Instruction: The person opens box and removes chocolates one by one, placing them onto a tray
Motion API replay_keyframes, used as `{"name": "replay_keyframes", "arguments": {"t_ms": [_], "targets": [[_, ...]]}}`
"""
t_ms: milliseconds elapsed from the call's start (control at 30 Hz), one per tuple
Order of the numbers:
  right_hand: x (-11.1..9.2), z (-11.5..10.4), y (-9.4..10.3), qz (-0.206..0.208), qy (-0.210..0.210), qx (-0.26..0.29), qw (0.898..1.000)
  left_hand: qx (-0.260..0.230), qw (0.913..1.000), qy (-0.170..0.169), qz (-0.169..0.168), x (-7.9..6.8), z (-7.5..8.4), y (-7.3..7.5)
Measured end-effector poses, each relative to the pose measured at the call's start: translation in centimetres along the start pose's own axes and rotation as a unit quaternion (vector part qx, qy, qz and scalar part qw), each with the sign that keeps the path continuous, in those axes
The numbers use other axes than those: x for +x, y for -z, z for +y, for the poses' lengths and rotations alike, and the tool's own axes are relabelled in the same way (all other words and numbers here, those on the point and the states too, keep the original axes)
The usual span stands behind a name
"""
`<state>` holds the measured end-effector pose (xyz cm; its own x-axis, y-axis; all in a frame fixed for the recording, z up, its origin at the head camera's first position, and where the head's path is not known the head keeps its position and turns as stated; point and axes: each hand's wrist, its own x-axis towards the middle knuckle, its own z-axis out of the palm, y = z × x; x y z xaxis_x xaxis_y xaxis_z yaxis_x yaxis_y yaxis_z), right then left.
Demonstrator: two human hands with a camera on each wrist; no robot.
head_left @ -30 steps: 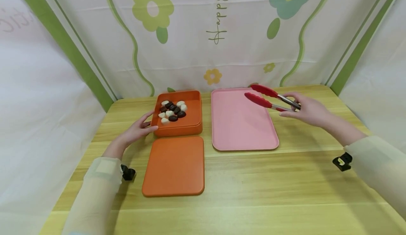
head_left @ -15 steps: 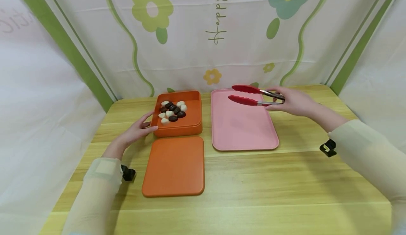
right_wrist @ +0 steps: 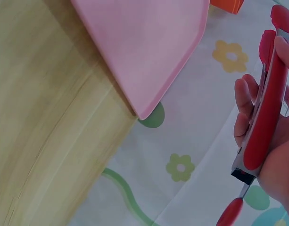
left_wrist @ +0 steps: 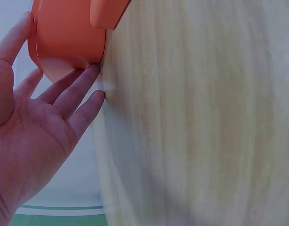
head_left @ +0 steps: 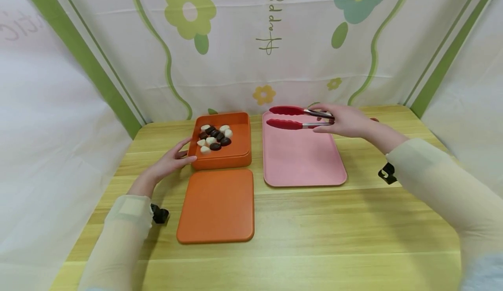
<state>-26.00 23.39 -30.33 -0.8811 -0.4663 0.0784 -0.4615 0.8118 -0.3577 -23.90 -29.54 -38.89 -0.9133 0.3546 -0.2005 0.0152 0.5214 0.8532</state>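
My right hand (head_left: pixel 346 120) grips red-tipped metal tongs (head_left: pixel 288 124) by the handles, above the far part of the pink tray (head_left: pixel 302 160). The tongs' tips point left, apart from each other, with nothing between them. In the right wrist view the tongs' red handle (right_wrist: pixel 267 117) lies across the palm. My left hand (head_left: pixel 169 162) rests its straight, spread fingers against the left side of the orange box (head_left: pixel 239 151); the left wrist view shows the fingertips (left_wrist: pixel 94 69) at its wall. Several dark and white pebble-like candies (head_left: pixel 215 146) lie inside the box.
An orange lid (head_left: pixel 216 208) lies flat in front of the box. Box, lid and tray share a wooden table (head_left: pixel 314 225). A white flower-printed cloth (head_left: pixel 228 64) hangs close behind the table's far edge, with more cloth on both sides.
My right hand has carried the tongs leftward over the tray, toward the box. The left hand, box, lid and candies stay where they were.
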Motion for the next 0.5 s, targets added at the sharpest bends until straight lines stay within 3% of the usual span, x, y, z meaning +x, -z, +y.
{"name": "replay_keyframes", "arguments": {"t_ms": [267, 500], "targets": [[1.6, -0.6, -1.0, -0.012, 0.044, 0.000, 0.999, 0.001, 1.0000, 0.000, -0.001, 0.0, 0.0, 0.1], [2.7, -1.8, -1.6, -0.025, 0.052, 0.002, 0.998, 0.003, 1.0000, 0.003, 0.000, 0.0, 0.1, 0.0]]}}
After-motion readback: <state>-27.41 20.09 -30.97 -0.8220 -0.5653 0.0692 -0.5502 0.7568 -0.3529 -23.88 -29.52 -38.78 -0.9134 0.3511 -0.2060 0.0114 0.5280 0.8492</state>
